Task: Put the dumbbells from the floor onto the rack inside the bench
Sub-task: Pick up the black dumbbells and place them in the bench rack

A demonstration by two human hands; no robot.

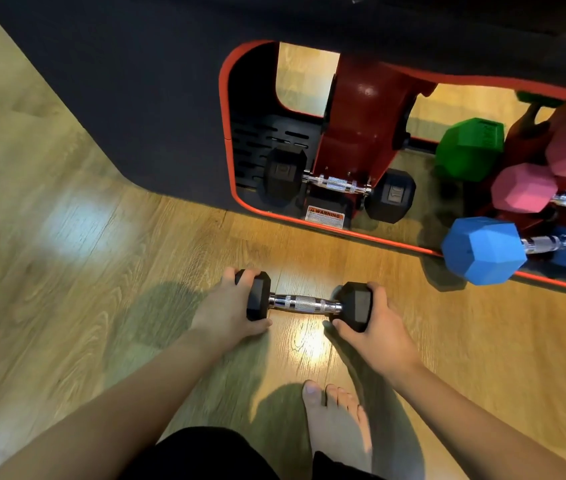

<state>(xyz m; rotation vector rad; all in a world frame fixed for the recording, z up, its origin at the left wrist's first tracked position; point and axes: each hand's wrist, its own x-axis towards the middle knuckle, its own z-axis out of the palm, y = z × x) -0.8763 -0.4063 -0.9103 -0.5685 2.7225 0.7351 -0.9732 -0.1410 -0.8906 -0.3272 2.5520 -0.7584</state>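
Black dumbbell (305,303), on floor (101,265) before the bench (136,116) opening's near edge, long axis crosswise, left hand (229,313) grasping one head, right hand (375,323) the other, both equally near.

"WARNING" on rack sticker (324,216)

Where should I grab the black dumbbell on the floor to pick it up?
Grab the black dumbbell by its shiny ridged bar in the middle, reaching down from above. It lies flat, the bar is thin enough to wrap fingers round, and the hex ends are wide and chunky.
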